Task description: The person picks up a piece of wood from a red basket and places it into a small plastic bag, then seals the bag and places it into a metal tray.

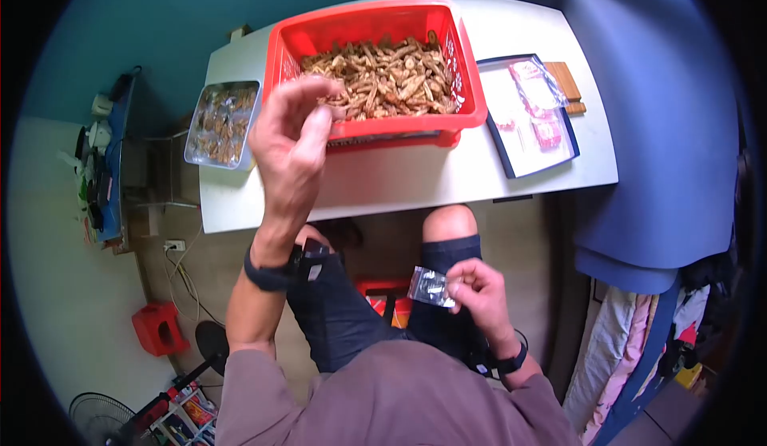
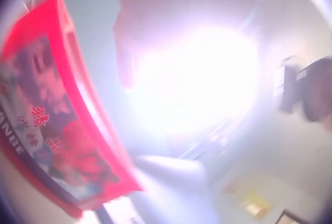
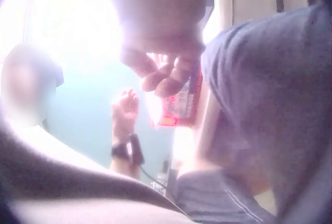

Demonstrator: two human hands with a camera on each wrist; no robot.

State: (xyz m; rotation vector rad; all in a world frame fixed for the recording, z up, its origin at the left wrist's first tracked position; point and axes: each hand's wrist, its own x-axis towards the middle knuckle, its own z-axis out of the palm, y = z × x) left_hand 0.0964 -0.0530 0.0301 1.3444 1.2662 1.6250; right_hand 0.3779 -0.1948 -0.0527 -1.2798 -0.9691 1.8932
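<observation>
My right hand point(image 1: 479, 294) pinches a small clear plastic bag point(image 1: 431, 286) by its edge above the right thigh. Dark spots and glare show on the bag. Raised over the near left corner of a red plastic basket point(image 1: 407, 126), my left hand point(image 1: 292, 146) has loosely bent fingers and thumb, with no object showing between them. Brown, finger-shaped dried pieces point(image 1: 383, 78) heap up inside the basket. In the right wrist view, curled fingers of the right hand point(image 3: 166, 73) hide the bag. Strong glare washes out much of the left wrist view.
The basket stands on a white table point(image 1: 359, 194). Left of it, a clear plastic box point(image 1: 192, 146) holds several filled bags. To the right lies a dark-rimmed tray point(image 1: 511, 166) with pink-and-clear packets point(image 1: 547, 130), partly over a wooden board point(image 1: 563, 82). A red stool point(image 1: 160, 328) is on the floor.
</observation>
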